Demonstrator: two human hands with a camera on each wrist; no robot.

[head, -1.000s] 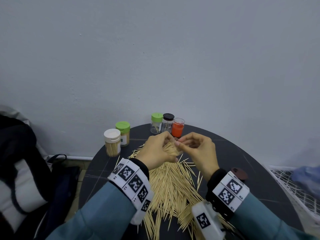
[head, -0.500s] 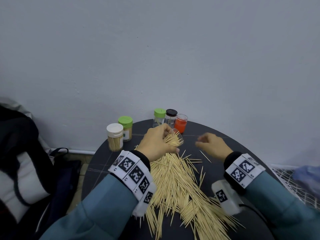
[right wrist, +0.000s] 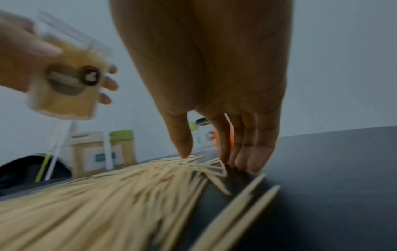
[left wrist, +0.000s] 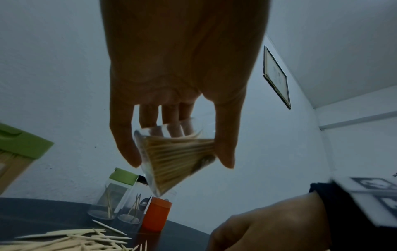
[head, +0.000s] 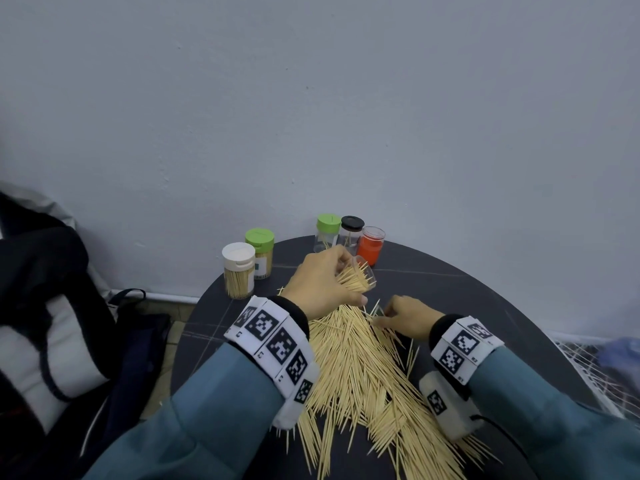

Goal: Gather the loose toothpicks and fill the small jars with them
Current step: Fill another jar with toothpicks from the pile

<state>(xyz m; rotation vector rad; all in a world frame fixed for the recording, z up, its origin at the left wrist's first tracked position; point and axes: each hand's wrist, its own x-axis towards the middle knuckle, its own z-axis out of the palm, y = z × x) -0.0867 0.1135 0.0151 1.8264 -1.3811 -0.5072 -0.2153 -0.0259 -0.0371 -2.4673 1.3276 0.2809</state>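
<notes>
My left hand [head: 322,282] grips a small clear jar [left wrist: 178,156] partly filled with toothpicks. It holds the jar tilted above the far end of the pile, mouth toward the right. A big pile of loose toothpicks [head: 353,368] covers the dark round table [head: 467,299]. My right hand [head: 405,317] is down at the pile's far right edge. Its thumb and straight fingers [right wrist: 247,161] touch toothpicks [right wrist: 107,195] and the tabletop, a gap between them. The right wrist view is blurred.
At the back stand a white-lidded jar [head: 238,270] and a green-lidded jar [head: 260,252], both full. A nearly empty green-lidded jar [head: 326,232], a black-lidded jar [head: 351,230] and an orange one [head: 371,244] stand behind. A dark bag [head: 52,306] lies left, a wire basket [head: 588,358] right.
My right hand left the jar mouth, swung right, then came down onto the pile's far right edge. My left hand kept hold of the jar, tilted.
</notes>
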